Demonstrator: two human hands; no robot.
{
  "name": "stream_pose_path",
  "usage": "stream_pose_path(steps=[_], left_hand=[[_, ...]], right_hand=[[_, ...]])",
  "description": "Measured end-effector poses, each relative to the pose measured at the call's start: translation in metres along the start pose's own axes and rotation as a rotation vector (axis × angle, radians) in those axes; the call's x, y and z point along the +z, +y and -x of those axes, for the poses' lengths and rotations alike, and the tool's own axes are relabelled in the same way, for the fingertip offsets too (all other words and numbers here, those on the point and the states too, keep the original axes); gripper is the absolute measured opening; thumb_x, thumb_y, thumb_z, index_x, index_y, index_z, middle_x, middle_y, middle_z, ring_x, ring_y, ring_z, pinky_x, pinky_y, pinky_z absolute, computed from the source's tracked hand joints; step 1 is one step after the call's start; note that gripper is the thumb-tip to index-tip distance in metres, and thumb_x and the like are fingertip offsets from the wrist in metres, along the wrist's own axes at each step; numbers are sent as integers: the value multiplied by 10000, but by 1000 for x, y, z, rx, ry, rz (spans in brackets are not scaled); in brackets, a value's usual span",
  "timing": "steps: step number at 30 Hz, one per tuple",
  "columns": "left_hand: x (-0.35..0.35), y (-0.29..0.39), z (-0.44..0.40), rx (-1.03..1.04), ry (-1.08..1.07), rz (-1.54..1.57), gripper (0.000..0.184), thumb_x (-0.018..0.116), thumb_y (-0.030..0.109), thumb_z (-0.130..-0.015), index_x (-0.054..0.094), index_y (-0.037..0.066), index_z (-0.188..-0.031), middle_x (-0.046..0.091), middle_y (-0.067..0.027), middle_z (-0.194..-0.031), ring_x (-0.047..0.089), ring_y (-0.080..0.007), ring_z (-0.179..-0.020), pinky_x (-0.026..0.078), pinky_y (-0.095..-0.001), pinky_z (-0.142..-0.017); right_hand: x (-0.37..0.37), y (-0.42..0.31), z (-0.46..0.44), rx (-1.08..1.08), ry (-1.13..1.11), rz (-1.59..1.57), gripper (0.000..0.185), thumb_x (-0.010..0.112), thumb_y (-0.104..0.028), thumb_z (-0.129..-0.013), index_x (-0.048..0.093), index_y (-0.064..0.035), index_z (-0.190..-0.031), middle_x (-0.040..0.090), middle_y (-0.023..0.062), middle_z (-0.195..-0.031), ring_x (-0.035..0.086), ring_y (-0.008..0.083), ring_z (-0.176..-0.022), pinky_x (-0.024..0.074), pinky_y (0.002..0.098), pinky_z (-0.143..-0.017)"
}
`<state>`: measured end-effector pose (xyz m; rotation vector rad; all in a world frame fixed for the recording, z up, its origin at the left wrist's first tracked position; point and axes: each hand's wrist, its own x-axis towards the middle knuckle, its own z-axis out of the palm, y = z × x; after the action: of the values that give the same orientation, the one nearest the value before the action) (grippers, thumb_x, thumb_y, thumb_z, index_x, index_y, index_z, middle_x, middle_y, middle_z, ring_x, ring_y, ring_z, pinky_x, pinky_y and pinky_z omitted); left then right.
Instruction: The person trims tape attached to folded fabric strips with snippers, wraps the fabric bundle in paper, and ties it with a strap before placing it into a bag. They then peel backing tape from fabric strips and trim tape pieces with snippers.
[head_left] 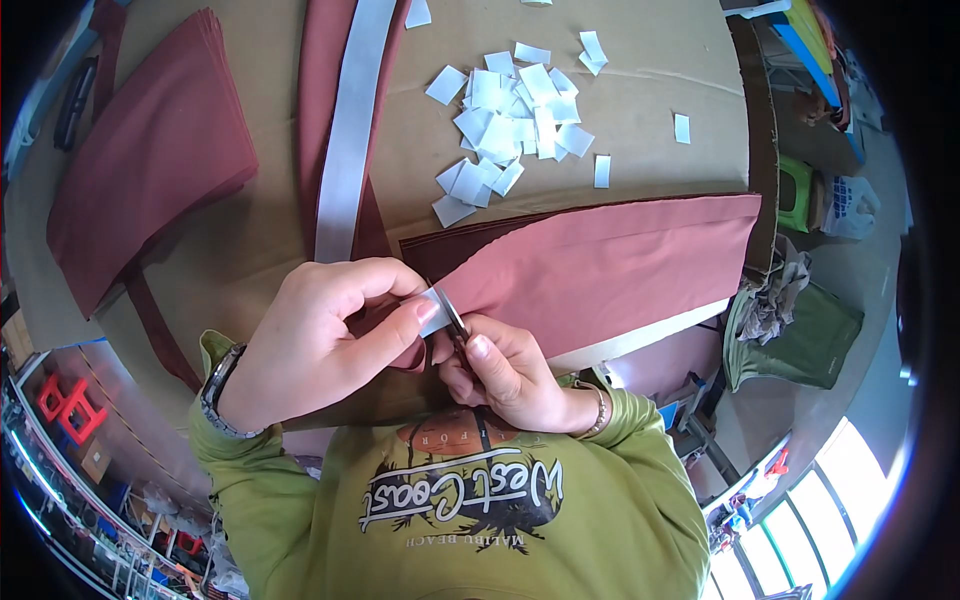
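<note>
My left hand [330,335] pinches a small white piece [432,312] between thumb and fingers, close in front of my shirt. It could be fabric or paper; I cannot tell which. Small dark scissors [455,318] are held in my right hand [505,370], their blades right at the edge of that white piece. Some reddish fabric hangs below my left fingers. Just beyond both hands lies a folded reddish-pink fabric panel [610,255]. Farther back, a loose pile of white rectangles [520,115] is spread on the brown cardboard surface [640,60].
Stacked reddish fabric [160,160] lies at the left. A long white strip [350,130] on reddish fabric runs toward my left hand. Past the right edge are a green stool [795,195], a plastic bag [850,205] and a green cloth [800,340]. Red stools [75,405] stand lower left.
</note>
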<state>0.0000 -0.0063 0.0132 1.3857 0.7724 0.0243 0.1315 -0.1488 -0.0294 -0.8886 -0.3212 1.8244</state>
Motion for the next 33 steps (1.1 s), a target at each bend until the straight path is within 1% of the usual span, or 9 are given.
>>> stream_pose_path(steps=[7, 12, 16, 17, 21, 22, 26, 31, 33], left_hand=[[-1, -5, 2, 6, -14, 26, 57, 547, 19, -792, 564, -35, -782, 566, -40, -621, 502, -88, -498, 377, -167, -470], [3, 12, 0, -23, -8, 31, 84, 576, 53, -785, 545, -10, -833, 576, -34, -627, 477, -91, -490, 355, -187, -456], [6, 27, -8, 61, -51, -25, 83, 568, 23, -783, 529, -23, -839, 570, -37, -644, 492, -81, -509, 382, -168, -501], [7, 29, -11, 65, -55, -29, 83, 568, 23, -783, 529, -23, -839, 570, -37, -644, 492, -81, -509, 382, -168, -501], [7, 31, -24, 124, -66, -128, 68, 573, 19, -779, 535, -23, -815, 574, -39, -654, 466, -71, -512, 365, -167, -506], [6, 30, -27, 125, -67, -128, 68, 573, 19, -779, 535, -23, -815, 574, -39, -654, 466, -71, -512, 365, -167, -506], [2, 21, -34, 222, 71, -110, 53, 576, 17, -776, 541, -23, -782, 574, -36, -650, 444, -66, -518, 343, -166, -501], [-1, 21, -37, 188, 110, -25, 92, 603, 35, -752, 582, -38, -803, 600, -58, -671, 487, -112, -527, 389, -206, -509], [1, 19, -34, 169, 94, -3, 96, 604, 36, -750, 585, -40, -806, 606, -62, -678, 496, -113, -533, 394, -205, -511]], right_hand=[[0, -4, -1, 55, -4, 8, 206, 370, -175, -950, 485, -5, -948, 421, -5, -627, 322, 60, -497, 280, 156, -458], [0, -22, 1, -18, 50, -68, 187, 394, -167, -939, 496, -10, -933, 431, -12, -642, 337, 57, -515, 286, 159, -473], [3, -47, -7, -170, 119, 429, 168, 403, -149, -928, 491, -7, -938, 422, -21, -643, 336, 53, -531, 292, 167, -488], [0, -51, -8, -177, 122, 430, 168, 403, -149, -928, 491, -7, -938, 422, -21, -643, 336, 53, -531, 292, 167, -488], [-12, -59, -9, -404, 245, 607, 212, 373, -164, -934, 486, 11, -978, 414, -24, -638, 330, 56, -538, 297, 174, -497], [-13, -59, -9, -405, 247, 608, 212, 373, -164, -934, 486, 11, -978, 414, -24, -638, 330, 56, -538, 297, 174, -497], [-17, -55, -6, -300, 149, 245, 283, 331, -202, -947, 484, 29, -1010, 407, -23, -617, 320, 59, -525, 294, 171, -494], [-15, -43, -8, -99, 50, 110, 338, 304, -236, -957, 488, 38, -1031, 405, -19, -599, 323, 62, -517, 295, 169, -490], [-13, -41, -10, -115, 48, 136, 337, 305, -235, -957, 489, 39, -1029, 402, -19, -596, 322, 62, -516, 294, 169, -487]])
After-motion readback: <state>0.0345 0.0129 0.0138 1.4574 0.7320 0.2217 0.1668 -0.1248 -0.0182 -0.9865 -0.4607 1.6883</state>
